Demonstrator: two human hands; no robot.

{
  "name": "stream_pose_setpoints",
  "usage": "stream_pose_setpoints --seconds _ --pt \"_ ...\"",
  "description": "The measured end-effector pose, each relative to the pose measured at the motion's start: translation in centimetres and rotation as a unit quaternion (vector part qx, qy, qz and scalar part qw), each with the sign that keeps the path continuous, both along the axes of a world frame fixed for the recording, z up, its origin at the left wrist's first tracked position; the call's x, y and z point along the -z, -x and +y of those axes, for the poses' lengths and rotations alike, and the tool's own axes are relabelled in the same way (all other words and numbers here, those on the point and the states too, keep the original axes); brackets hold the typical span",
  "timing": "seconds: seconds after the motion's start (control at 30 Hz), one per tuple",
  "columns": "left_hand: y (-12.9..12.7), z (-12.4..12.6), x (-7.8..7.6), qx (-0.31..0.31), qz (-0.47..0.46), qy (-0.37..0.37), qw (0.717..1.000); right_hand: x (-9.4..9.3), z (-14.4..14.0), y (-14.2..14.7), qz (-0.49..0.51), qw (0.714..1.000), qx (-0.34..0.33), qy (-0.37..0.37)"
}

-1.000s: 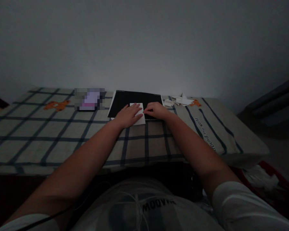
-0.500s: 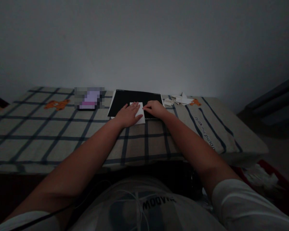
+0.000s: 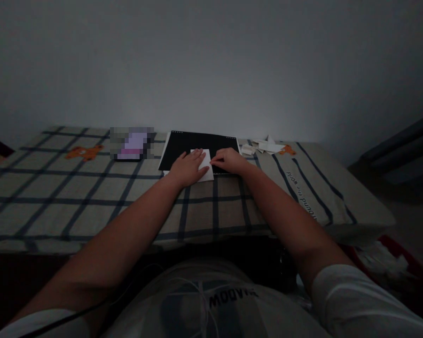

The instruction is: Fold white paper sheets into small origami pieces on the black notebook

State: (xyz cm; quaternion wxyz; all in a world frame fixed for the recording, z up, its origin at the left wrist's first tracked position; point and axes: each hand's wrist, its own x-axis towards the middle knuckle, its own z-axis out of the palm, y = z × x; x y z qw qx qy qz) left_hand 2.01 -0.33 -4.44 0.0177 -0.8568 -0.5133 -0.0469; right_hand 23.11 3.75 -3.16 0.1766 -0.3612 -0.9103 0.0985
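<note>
The left hand [image 3: 186, 169] hides part of the white paper [image 3: 207, 160].

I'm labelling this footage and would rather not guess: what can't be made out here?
All in the head view:
- White paper: left part hidden under the left hand.
- Right hand: too small and dim to tell whether it pinches the paper's edge.
- Phone-like device: screen details blurred by pixelation.
- Cloth lettering: its start is hidden by the right forearm.
</note>
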Motion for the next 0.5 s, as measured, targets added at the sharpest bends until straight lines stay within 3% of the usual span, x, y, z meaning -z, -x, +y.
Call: stream_pose_setpoints --seconds 0.2,0.4,0.5 --pt "0.04 -0.03 -0.04 0.002 -0.008 -0.004 1.000 -0.46 -0.39 -0.40 -0.002 0.998 -0.040 0.041" --pt "0.21 -0.07 -0.79 0.008 -0.044 -0.067 0.997 -0.04 -0.43 0.22 -0.021 1.000 0.020 -0.003" --pt "0.19 -0.17 -0.82 0.013 -0.059 -0.057 0.997 0.17 -0.50 0.50 -0.025 0.998 0.055 -0.017"
